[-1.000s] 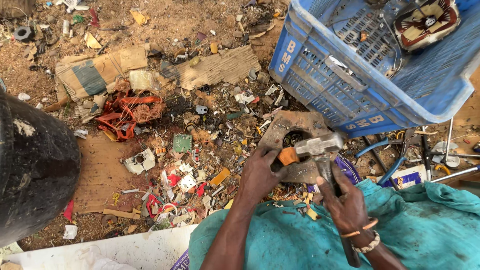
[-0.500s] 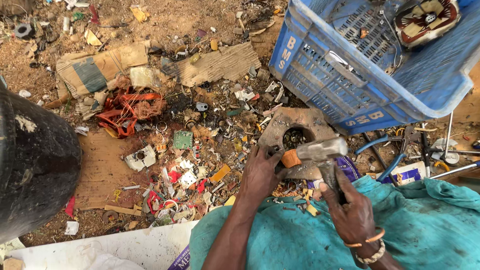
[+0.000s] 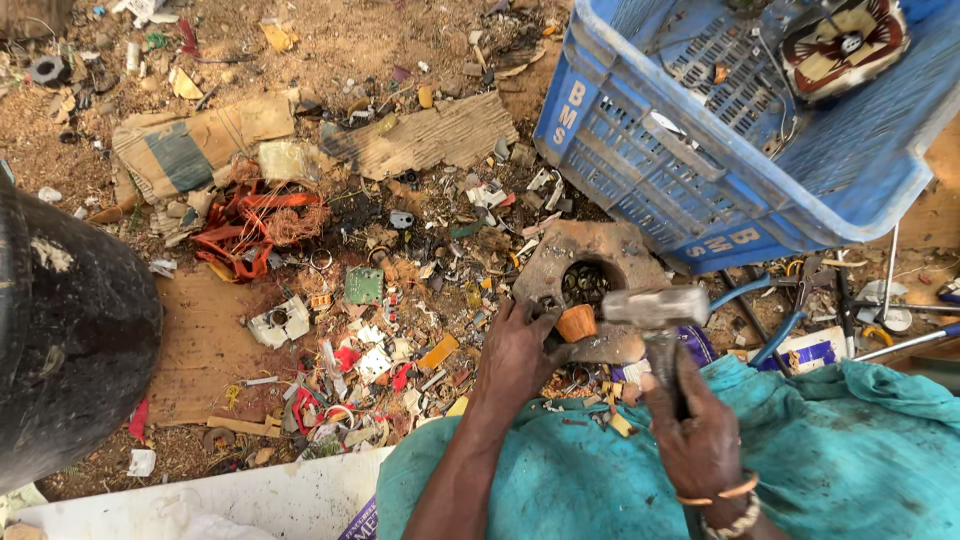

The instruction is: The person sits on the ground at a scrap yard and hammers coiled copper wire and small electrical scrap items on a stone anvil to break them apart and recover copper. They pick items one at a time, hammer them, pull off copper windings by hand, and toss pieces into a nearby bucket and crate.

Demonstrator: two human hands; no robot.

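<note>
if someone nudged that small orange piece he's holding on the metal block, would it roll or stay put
The small orange piece looks short and rounded, so it would probably roll or skip off once the left hand lets go. It sits by the hole in the rusty metal block and might drop in. It is probably light.

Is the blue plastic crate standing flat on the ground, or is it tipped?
Tipped. The blue plastic crate leans, its near wall slanting and its open top turned toward the camera, so the slotted bottom and a motor part inside show.
</note>
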